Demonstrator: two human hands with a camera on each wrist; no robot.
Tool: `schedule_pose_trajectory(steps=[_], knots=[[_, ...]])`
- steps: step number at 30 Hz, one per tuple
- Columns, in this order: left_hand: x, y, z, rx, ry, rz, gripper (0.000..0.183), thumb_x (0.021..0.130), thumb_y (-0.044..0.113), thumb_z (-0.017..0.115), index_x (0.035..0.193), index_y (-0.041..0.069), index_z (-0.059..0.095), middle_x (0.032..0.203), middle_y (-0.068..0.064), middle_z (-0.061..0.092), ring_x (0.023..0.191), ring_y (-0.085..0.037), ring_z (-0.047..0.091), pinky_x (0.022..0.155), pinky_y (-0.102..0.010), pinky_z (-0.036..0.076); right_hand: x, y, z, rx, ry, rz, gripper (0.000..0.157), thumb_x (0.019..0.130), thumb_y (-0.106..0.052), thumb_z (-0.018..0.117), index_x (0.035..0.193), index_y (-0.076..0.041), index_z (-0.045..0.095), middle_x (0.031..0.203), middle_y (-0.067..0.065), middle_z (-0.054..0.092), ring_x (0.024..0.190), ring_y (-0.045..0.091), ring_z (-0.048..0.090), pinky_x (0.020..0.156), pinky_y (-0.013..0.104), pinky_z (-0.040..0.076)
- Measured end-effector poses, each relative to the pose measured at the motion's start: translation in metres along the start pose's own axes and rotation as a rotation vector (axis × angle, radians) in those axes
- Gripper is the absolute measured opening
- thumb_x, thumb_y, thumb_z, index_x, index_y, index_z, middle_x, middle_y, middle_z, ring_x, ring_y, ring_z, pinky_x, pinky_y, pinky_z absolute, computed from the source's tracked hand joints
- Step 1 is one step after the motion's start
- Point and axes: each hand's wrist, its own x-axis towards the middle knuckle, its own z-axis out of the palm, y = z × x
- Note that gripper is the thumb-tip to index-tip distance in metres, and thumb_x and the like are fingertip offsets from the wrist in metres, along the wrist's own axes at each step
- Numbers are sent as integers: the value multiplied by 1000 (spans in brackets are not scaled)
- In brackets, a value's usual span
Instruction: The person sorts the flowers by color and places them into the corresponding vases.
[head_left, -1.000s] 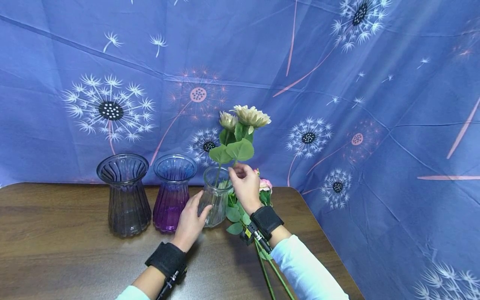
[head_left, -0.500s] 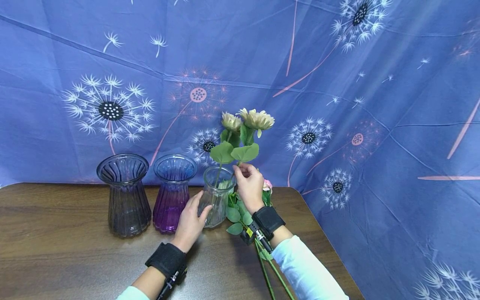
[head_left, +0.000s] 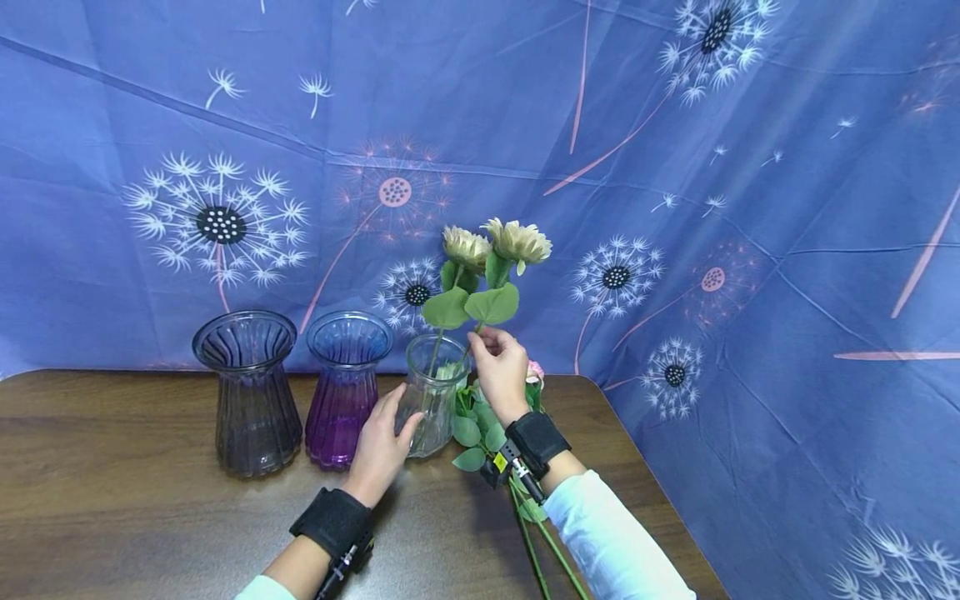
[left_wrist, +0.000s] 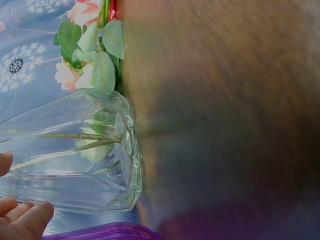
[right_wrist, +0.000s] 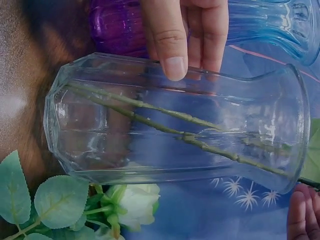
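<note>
A clear glass vase (head_left: 433, 417) stands upright on the table. My left hand (head_left: 378, 442) holds its left side, thumb in front and fingers along the wall; the left wrist view shows part of this hand (left_wrist: 25, 220). Two artificial cream flowers (head_left: 517, 242) rise from the vase, with broad green leaves. Their stems (right_wrist: 150, 120) run down inside to the base. At the rim's right side, my right hand (head_left: 501, 371) pinches the right-hand flower's stem just below its leaf. Only a few fingers of it show in the right wrist view.
A purple-blue glass vase (head_left: 345, 400) stands just left of the clear one, and a grey vase (head_left: 258, 400) farther left. Long-stemmed pink and white flowers (head_left: 534, 372) lie on the table (head_left: 187, 533) to the right, partly under my right arm. A blue dandelion-print cloth (head_left: 487, 100) hangs behind.
My right hand has moved slightly right with the pinched stem, and the cream blooms have shifted right and a little down. The left hand and the vases stay in place.
</note>
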Motion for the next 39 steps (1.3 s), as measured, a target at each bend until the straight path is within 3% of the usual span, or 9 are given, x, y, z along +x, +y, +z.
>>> schedule_pose_trajectory(steps=[8,12,19,28,39], knots=[[2,2,-1,1,20,21,50,83,13,70,126,-7,52,120,-25,58,112,-38,57,95,-48,47,0,-2,-7,-51,-20,9,22,86,-13,67,102,3,68,84,17,69,73,27,65,61,19,50],[2,2,-1,0,15,15,51,83,14,70,126,-7,52,120,-25,58,112,-38,57,96,-48,47,-1,2,-10,-76,-19,17,21,85,-12,68,101,1,69,84,17,69,70,18,63,61,18,49],[3,3,-2,-3,0,14,51,85,16,69,128,-6,51,122,-25,58,114,-37,56,97,-47,46,-2,4,-15,-22,-34,34,21,85,-12,68,101,0,70,82,18,69,62,3,56,57,13,47],[1,1,-3,-6,-8,-4,51,85,14,69,128,-6,50,122,-25,57,114,-38,56,96,-48,46,-9,9,-23,-85,-67,67,23,86,-17,67,103,-2,69,83,13,70,67,10,62,58,17,48],[-1,8,-10,-34,35,10,47,84,15,70,125,-1,55,120,-21,60,111,-34,58,93,-46,48,-14,18,-34,-62,-68,99,22,85,-14,68,102,0,69,83,17,70,69,23,66,56,15,48]])
